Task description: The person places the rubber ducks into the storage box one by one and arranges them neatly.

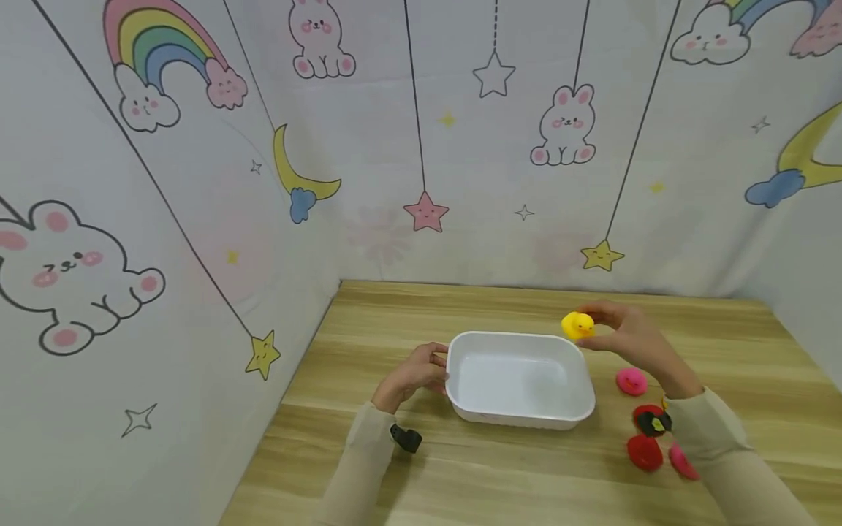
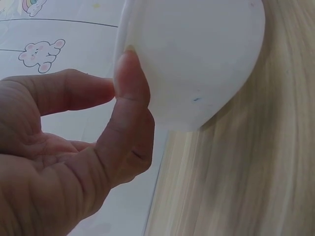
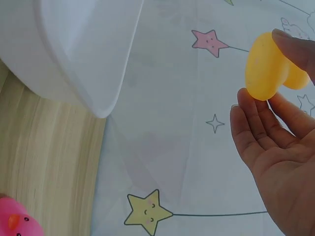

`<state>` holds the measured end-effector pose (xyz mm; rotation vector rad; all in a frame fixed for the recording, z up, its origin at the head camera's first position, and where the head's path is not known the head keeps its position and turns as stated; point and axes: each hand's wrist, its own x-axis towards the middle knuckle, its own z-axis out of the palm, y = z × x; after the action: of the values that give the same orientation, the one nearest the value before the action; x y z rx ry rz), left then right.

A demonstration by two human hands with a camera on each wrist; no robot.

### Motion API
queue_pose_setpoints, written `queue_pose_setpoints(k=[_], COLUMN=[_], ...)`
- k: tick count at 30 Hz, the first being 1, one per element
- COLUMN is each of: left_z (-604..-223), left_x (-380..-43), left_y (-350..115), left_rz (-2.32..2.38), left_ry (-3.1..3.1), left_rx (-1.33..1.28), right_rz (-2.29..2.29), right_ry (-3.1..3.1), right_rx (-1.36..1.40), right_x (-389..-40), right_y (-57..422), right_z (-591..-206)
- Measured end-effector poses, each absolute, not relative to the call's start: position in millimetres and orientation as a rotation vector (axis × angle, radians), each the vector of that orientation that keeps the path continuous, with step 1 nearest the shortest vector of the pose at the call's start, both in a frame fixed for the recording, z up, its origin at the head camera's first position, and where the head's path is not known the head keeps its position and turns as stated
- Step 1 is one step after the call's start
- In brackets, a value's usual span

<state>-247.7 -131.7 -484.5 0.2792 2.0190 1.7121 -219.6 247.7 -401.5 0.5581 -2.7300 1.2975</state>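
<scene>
In the head view, a white rectangular basin (image 1: 516, 383) with rounded corners stands upright on the table. My left hand (image 1: 414, 374) is at its left end; in the left wrist view, the thumb and a finger pinch the basin's rim (image 2: 206, 64). A yellow rubber duck (image 1: 576, 326) is held between the thumb and fingers of my right hand (image 1: 628, 340), above the basin's far right corner. The right wrist view shows the same duck (image 3: 266, 69) from another side, raised off the table and apart from the basin.
To the right of the basin, on the wood-grain table (image 1: 526, 475), lie a pink rubber duck (image 1: 631, 381), a red one (image 1: 645, 453) and others partly covered by the right sleeve (image 1: 710, 431). Fabric walls printed with rabbits and stars (image 1: 426, 212) enclose the table's back and sides.
</scene>
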Motion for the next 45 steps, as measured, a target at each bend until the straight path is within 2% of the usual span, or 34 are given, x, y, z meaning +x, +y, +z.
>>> queue_pose_setpoints(k=[11,23,32,45], left_z=[-482.7,-474.7,-474.0,-489.3], left_x=[-250.5,-254.3,-251.8,-249.1], left_y=[-133.1,-160.2,-148.6,-134.1], left_rz=[1.706,1.702,1.715,1.723], left_ry=[2.037,2.088,2.036,2.018], left_rx=[0.285,0.269,0.298,0.295], right_rz=[1.376,1.434,1.461,1.362], right_ry=[-2.725,-2.701,-2.737,-2.84], right_rx=[0.725,0.91,1.0,1.051], right_x=[-251.8,-282.5,-292.7,-294.0], right_y=[205.6,142.2,129.5,115.4], right_z=[-405.6,-411.4,-427.0,-469.4])
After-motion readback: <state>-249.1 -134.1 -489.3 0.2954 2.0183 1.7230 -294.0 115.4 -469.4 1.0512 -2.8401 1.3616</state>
